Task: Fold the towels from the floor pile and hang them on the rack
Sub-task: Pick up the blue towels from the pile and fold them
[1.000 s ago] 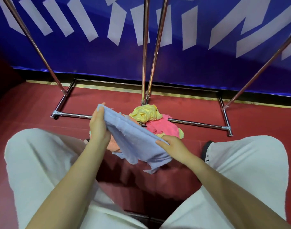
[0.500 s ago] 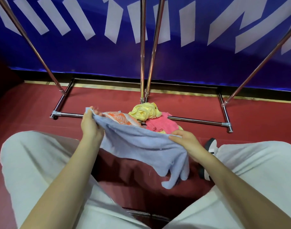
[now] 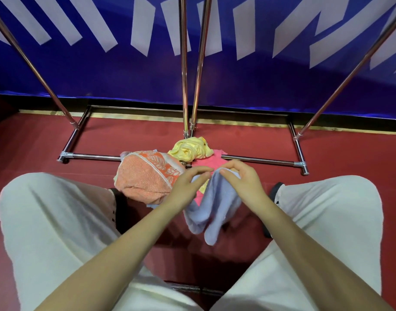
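A light blue towel (image 3: 215, 205) hangs doubled between my knees, its two top corners brought together. My left hand (image 3: 188, 187) pinches one corner and my right hand (image 3: 241, 180) pinches the other, fingertips almost touching. Behind them the floor pile holds an orange patterned towel (image 3: 145, 176), a yellow towel (image 3: 190, 149) and a pink towel (image 3: 212, 159). The metal rack (image 3: 184, 63) rises beyond the pile with its base bars on the floor; its top rails are out of view.
My knees in white trousers (image 3: 57, 221) frame the towel on both sides. A dark shoe (image 3: 120, 209) shows left, another shoe (image 3: 275, 191) right. The red floor (image 3: 349, 158) runs to a blue banner wall (image 3: 259, 81) behind the rack.
My hands have come together from wide apart, folding the blue towel in half so it hangs down. The orange towel is uncovered now.
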### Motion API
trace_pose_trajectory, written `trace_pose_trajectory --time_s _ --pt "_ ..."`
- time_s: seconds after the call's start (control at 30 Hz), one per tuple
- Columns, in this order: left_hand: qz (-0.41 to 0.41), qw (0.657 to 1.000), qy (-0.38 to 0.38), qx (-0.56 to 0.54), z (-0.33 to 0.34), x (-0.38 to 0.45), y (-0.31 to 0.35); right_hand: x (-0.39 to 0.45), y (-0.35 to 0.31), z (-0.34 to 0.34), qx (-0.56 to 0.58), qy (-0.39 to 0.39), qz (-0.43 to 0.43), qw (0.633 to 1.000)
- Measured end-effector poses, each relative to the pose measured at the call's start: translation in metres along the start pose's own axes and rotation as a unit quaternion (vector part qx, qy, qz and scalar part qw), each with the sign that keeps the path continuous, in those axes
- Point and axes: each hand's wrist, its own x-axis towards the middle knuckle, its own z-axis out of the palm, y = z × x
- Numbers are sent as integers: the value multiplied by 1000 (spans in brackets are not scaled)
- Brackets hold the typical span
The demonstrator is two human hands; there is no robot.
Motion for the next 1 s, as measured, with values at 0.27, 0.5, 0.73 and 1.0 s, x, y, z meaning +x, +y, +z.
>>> trace_pose_trajectory --time_s 0.27,0.5,0.73,1.0 --pt "6 999 40 13 -4 -5 -7 15 -2 17 23 3 15 1000" --pt "16 997 78 14 -18 2 -4 14 10 26 -62 -55 -1 997" --pt "32 994 105 8 -29 3 -3 11 11 30 -101 -92 17 990" --pt "-42 965 250 -74 -67 13 2 0 26 21 -155 -122 14 980"
